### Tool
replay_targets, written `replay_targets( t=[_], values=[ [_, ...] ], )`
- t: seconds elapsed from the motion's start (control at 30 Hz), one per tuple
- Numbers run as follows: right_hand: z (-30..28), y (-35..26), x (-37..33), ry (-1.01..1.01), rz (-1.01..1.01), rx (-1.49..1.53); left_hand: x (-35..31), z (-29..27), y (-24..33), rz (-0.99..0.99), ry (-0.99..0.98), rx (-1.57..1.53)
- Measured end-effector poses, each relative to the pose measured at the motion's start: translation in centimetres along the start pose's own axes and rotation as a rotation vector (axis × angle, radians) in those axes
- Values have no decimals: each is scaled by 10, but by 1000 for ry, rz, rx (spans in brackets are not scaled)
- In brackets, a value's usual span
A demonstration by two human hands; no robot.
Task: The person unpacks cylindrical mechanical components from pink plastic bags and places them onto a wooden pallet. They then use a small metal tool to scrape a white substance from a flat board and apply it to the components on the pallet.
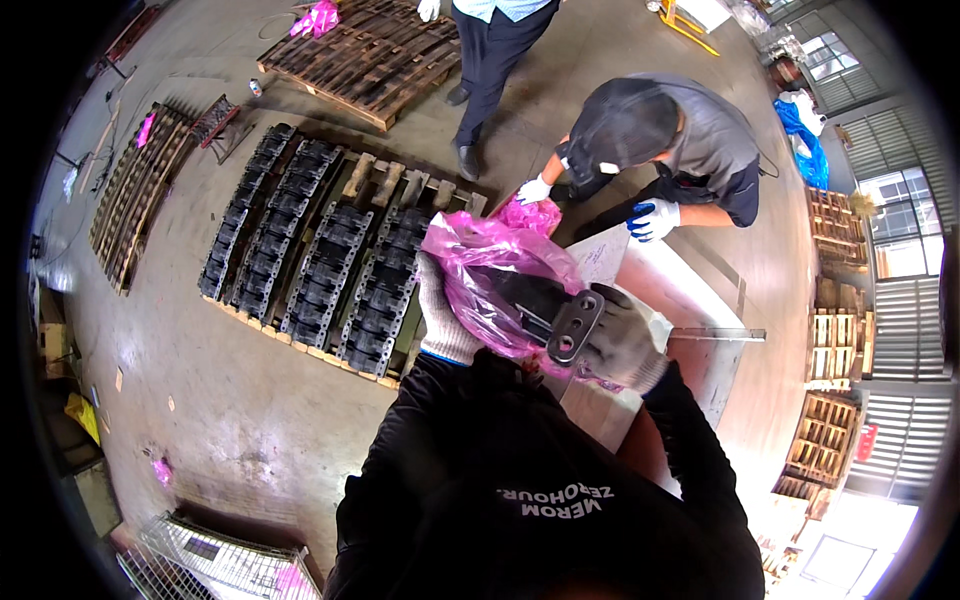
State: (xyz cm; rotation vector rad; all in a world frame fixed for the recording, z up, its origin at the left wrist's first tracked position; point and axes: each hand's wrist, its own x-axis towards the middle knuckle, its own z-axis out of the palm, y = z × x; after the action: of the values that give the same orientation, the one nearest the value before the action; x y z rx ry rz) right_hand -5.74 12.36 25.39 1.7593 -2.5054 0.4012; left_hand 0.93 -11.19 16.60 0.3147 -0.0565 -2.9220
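In front of my chest is a black metal part [574,326] with a flat, rounded end plate that has several holes. A pink plastic bag [478,268] covers its far portion, so that portion's shape is partly hidden. My right hand [622,345], in a grey-white glove, is closed around the part beside the end plate. On the other side, my gloved left hand [443,318] grips the bag's left edge; its fingers are partly hidden by the plastic. Similar black parts [330,262] stand in rows on a wooden pallet [262,324] to the left.
A crouching co-worker [690,125] has one gloved hand at a pink-lined box [530,215], the other near a pale panel [600,255]. Another person [497,70] stands by a large pallet [375,50]. Stacked pallets [835,345] line the right wall; a wire cage [215,560] sits lower left.
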Motion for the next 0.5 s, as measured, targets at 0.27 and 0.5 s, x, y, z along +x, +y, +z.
replay_targets(
  t=[0.27,0.5],
  values=[
    [93,54,41,-97,451,782,1,-6,-2,-137,-88,-111],
    [103,63,3,-78,732,408,-9,14,9,-147,-66,-181]
  ],
)
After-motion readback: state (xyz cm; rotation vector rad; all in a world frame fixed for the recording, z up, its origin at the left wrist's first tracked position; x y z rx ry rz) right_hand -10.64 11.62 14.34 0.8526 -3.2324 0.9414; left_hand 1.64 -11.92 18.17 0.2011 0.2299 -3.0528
